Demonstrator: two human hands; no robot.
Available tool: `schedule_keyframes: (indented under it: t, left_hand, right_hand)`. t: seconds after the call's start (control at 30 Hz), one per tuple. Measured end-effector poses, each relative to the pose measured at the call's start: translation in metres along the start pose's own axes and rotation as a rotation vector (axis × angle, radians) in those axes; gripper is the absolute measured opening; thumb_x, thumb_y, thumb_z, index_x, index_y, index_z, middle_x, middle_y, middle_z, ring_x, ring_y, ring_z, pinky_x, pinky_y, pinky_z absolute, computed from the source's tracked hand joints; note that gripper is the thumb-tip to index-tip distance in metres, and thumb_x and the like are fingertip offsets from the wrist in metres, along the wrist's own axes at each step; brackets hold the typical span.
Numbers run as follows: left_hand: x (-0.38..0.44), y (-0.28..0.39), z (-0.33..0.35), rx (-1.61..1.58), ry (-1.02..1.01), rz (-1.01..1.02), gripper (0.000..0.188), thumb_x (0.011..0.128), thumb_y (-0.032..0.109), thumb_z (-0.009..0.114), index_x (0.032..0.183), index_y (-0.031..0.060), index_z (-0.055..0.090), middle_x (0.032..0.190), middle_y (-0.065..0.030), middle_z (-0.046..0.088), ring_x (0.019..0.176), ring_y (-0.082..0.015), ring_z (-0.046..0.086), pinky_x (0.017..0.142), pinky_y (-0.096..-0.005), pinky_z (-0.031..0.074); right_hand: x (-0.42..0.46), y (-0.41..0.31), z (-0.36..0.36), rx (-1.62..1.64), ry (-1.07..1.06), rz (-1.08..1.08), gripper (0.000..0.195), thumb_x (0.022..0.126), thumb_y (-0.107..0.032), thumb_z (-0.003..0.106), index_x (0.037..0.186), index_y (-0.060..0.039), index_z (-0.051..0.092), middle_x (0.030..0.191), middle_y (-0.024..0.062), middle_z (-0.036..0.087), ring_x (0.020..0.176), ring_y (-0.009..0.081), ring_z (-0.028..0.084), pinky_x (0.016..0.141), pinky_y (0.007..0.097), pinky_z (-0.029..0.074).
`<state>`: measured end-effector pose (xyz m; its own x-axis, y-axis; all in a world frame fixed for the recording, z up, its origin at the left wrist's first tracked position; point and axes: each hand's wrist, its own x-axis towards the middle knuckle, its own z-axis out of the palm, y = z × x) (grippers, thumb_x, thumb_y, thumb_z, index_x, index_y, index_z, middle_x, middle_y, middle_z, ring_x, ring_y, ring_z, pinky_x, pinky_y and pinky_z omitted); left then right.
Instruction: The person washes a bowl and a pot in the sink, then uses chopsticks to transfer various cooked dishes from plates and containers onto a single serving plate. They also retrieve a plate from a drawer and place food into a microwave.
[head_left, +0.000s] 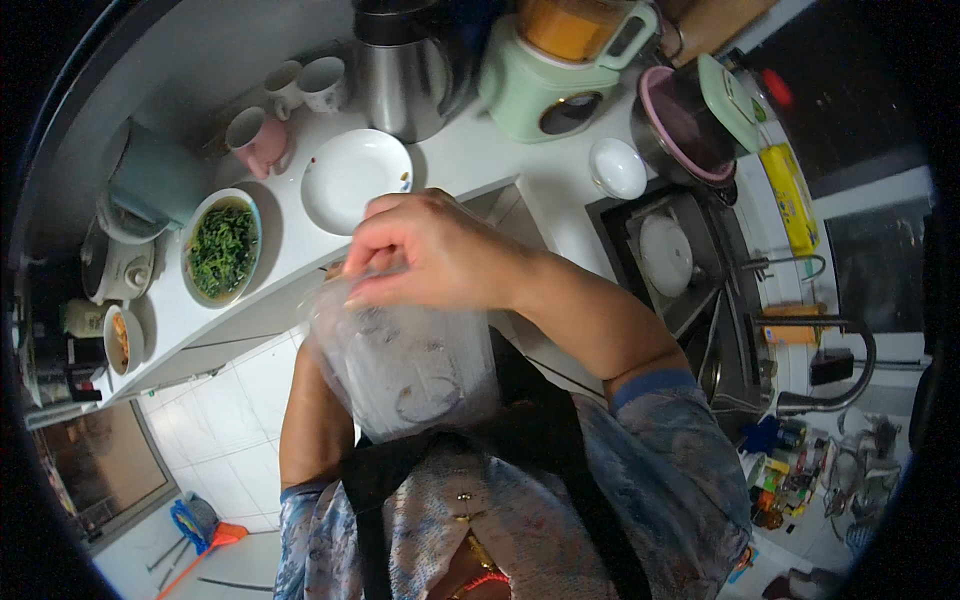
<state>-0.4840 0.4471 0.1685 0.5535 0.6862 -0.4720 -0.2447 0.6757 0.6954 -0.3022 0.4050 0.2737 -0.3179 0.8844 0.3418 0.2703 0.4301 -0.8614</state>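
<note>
A clear plastic container (442, 360), blurred by motion, is held up in front of my chest. My right hand (435, 251) is at its far edge, fingers curled and thumb against the plastic. My left forearm (319, 409) passes behind the container, which hides nearly all of my left hand; a sliver of skin (335, 270) shows at the far edge. Just beyond my right hand lies a white plate (352, 180) with a few food scraps on it.
On the white counter (292, 262) stand a bowl of cooked greens (223, 249), a pink mug (257, 139), a steel thermos jug (397, 90), a green blender (551, 90) and a small white bowl (618, 168). To the right are a pot (686, 124) and a sink with a faucet (862, 375).
</note>
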Motion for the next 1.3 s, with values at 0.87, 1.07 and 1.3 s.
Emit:
schedule_keyframes:
  t: [0.87, 1.07, 1.3]
  left_hand:
    - [-0.009, 0.008, -0.080, -0.065, -0.107, 0.346, 0.060, 0.071, 0.028, 0.047, 0.121, -0.0056, 0.048, 0.122, -0.0188, 0.050, 0.112, -0.0282, 0.048, 0.098, -0.0364, 0.034]
    - [-0.042, -0.011, -0.102, -0.086, -0.033, 0.215, 0.073, 0.066, 0.036, 0.054, 0.127, -0.0046, 0.043, 0.126, -0.0200, 0.047, 0.114, -0.0304, 0.047, 0.097, -0.0377, 0.037]
    - [-0.069, -0.009, -0.093, -0.067, -0.147, 0.075, 0.087, 0.064, 0.038, 0.060, 0.137, 0.0024, 0.028, 0.130, -0.0276, 0.039, 0.118, -0.0363, 0.043, 0.099, -0.0423, 0.037]
  right_hand:
    - [-0.202, -0.008, -0.102, -0.276, 0.791, 0.194, 0.018, 0.075, -0.007, 0.066, 0.089, -0.0041, 0.055, 0.077, 0.0060, 0.057, 0.071, 0.0169, 0.055, 0.063, 0.0296, 0.046]
    - [-0.137, 0.080, -0.032, -0.929, 0.400, -0.002, 0.020, 0.064, -0.002, 0.069, 0.080, -0.0087, 0.059, 0.079, 0.0059, 0.055, 0.075, 0.0258, 0.055, 0.067, 0.0357, 0.045]
    - [-0.170, 0.121, -0.044, -1.041, 0.238, 0.026, 0.022, 0.061, -0.007, 0.068, 0.081, -0.0103, 0.058, 0.087, 0.0052, 0.052, 0.085, 0.0256, 0.050, 0.075, 0.0374, 0.040]
